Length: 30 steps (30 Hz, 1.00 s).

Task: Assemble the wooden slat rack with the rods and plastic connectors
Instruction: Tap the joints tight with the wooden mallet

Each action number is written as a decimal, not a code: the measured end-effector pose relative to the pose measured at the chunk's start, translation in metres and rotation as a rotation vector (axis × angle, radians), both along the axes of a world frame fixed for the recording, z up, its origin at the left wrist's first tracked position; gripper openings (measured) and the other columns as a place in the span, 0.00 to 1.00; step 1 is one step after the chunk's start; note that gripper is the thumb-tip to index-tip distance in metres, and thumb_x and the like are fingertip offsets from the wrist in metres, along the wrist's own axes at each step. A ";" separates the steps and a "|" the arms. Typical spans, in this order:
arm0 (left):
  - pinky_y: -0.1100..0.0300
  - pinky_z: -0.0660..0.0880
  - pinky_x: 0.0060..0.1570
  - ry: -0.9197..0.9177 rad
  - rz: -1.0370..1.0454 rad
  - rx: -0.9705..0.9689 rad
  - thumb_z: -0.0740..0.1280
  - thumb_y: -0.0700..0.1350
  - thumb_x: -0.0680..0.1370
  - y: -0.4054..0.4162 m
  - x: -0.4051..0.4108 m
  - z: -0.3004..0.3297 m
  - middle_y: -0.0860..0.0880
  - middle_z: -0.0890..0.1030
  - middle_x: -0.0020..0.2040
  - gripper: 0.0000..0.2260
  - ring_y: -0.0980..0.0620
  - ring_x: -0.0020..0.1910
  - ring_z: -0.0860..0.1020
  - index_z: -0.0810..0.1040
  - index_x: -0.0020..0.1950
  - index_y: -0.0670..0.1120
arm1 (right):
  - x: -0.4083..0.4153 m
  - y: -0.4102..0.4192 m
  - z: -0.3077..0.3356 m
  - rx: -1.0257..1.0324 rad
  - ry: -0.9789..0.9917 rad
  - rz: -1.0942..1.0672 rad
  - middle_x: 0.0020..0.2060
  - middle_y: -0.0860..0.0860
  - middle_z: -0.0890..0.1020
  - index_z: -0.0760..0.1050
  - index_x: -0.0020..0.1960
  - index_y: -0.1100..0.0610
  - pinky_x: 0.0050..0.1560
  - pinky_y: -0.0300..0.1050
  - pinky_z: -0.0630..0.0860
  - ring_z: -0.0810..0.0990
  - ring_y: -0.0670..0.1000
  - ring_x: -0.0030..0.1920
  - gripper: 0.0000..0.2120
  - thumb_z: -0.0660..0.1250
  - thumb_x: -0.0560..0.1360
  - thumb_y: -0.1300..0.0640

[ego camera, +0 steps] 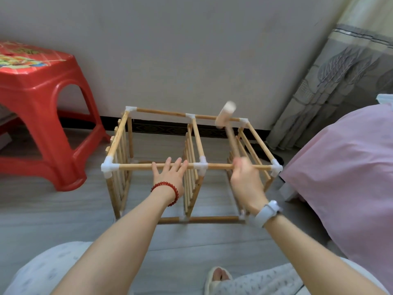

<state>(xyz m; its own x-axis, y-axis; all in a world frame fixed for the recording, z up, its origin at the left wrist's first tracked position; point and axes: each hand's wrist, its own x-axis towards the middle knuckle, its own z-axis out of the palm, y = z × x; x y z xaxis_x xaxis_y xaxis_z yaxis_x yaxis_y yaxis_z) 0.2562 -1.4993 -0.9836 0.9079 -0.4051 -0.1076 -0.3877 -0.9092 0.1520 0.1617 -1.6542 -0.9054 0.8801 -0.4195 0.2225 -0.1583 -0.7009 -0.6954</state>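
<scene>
The wooden slat rack (191,165) stands on the floor (42,209) near its far edge by the wall, between the red stool (42,111) and the pink bed (344,177); its two bays are empty. My left hand (170,175) rests flat, fingers spread, on the near top rod (138,166). My right hand (246,182) is clenched around a blurred wooden mallet (226,114). The stool's print is unreadable.

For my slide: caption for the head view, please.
Left hand steadies light wooden slat rack; right hand swings pale wooden mallet.
</scene>
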 end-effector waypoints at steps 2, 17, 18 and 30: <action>0.35 0.38 0.69 0.005 0.010 -0.011 0.55 0.38 0.78 -0.001 0.001 0.000 0.52 0.44 0.78 0.32 0.47 0.76 0.40 0.42 0.77 0.54 | -0.002 -0.001 0.010 0.080 -0.204 -0.028 0.29 0.49 0.69 0.66 0.46 0.58 0.26 0.35 0.64 0.67 0.46 0.27 0.10 0.50 0.82 0.56; 0.35 0.38 0.69 0.018 0.018 -0.019 0.56 0.40 0.79 -0.002 -0.001 -0.004 0.52 0.44 0.78 0.32 0.47 0.76 0.40 0.43 0.77 0.55 | -0.015 0.012 -0.041 -0.022 0.436 0.033 0.37 0.52 0.74 0.69 0.48 0.59 0.32 0.40 0.69 0.73 0.49 0.34 0.13 0.49 0.83 0.54; 0.35 0.39 0.69 0.015 0.018 -0.019 0.57 0.40 0.79 -0.002 0.000 -0.003 0.52 0.44 0.78 0.32 0.47 0.76 0.40 0.43 0.77 0.55 | -0.007 0.010 -0.027 0.038 0.272 0.027 0.35 0.50 0.73 0.69 0.48 0.59 0.28 0.35 0.68 0.71 0.47 0.31 0.13 0.50 0.83 0.54; 0.35 0.38 0.69 0.044 0.021 -0.035 0.56 0.38 0.78 -0.003 0.001 -0.005 0.53 0.45 0.78 0.33 0.47 0.76 0.41 0.44 0.77 0.55 | -0.007 -0.005 0.002 0.024 -0.208 -0.048 0.28 0.47 0.68 0.67 0.44 0.58 0.25 0.33 0.65 0.68 0.45 0.26 0.11 0.51 0.82 0.56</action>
<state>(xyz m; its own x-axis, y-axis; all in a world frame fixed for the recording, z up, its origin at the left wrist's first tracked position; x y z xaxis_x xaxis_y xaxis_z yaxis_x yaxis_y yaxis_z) 0.2572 -1.5019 -0.9883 0.9111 -0.3898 -0.1340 -0.3604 -0.9111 0.2000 0.1549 -1.6593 -0.9034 0.7952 -0.4672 0.3866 -0.0427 -0.6790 -0.7329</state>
